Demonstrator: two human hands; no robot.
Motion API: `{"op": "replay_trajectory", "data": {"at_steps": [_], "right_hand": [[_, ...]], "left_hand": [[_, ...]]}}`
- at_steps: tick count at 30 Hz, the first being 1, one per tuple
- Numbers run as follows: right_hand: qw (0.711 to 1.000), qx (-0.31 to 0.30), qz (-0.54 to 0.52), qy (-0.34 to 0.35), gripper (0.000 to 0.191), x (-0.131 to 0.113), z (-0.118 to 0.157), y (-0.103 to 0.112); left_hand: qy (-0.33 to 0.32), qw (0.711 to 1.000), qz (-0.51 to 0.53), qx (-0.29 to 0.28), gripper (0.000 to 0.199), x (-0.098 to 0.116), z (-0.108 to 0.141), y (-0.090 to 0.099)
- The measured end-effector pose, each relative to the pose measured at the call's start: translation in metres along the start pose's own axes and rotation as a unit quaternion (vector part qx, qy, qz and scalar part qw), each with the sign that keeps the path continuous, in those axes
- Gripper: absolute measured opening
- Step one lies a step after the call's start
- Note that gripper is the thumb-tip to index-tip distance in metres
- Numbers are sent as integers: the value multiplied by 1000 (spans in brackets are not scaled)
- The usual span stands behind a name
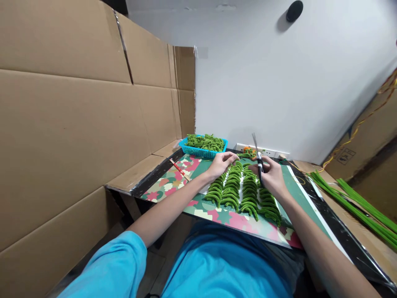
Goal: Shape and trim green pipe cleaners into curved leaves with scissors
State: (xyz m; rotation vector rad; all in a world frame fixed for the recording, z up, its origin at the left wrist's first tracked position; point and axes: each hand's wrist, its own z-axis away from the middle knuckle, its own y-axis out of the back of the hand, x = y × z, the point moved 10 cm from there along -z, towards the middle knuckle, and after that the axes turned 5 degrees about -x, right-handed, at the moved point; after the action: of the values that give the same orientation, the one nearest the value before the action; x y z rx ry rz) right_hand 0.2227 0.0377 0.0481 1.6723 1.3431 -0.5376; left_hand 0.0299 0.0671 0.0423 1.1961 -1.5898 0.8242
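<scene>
My left hand (221, 164) is closed in a pinch at the far end of the rows, with a thin bit of green at its fingertips. My right hand (271, 174) grips a slim black-and-white tool (259, 162). Its thin metal tips point up and blur, so I cannot tell its exact kind. Between and below my hands, curved fuzzy green pieces (231, 192), like bent pipe cleaners, lie in several neat rows on white strips. My hands partly hide the far ends of these rows.
A blue basket (203, 153) heaped with green pieces stands at the back left. A red stick (180, 169) lies on the patterned mat (164, 182). Orange pieces (249, 150) sit by a power strip (273, 152). Long green stems (356, 211) lie right. Cardboard (77, 116) walls the left.
</scene>
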Motion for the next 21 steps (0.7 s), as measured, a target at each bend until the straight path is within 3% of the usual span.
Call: {"op": "replay_trajectory", "data": {"at_steps": [2, 5, 12, 21], "right_hand": [[993, -3, -112, -29, 53, 6, -2, -1], [984, -9, -170, -47, 55, 10, -1, -4], [987, -16, -156, -20, 56, -2, 1, -13], [991, -18, -131, -8, 54, -2, 1, -15]], "left_hand": [[-25, 999, -33, -4, 48, 5, -1, 0], [-50, 996, -71, -23, 49, 9, -1, -4], [-62, 983, -135, -103, 46, 8, 8, -30], [-60, 979, -154, -118, 37, 5, 11, -37]]}}
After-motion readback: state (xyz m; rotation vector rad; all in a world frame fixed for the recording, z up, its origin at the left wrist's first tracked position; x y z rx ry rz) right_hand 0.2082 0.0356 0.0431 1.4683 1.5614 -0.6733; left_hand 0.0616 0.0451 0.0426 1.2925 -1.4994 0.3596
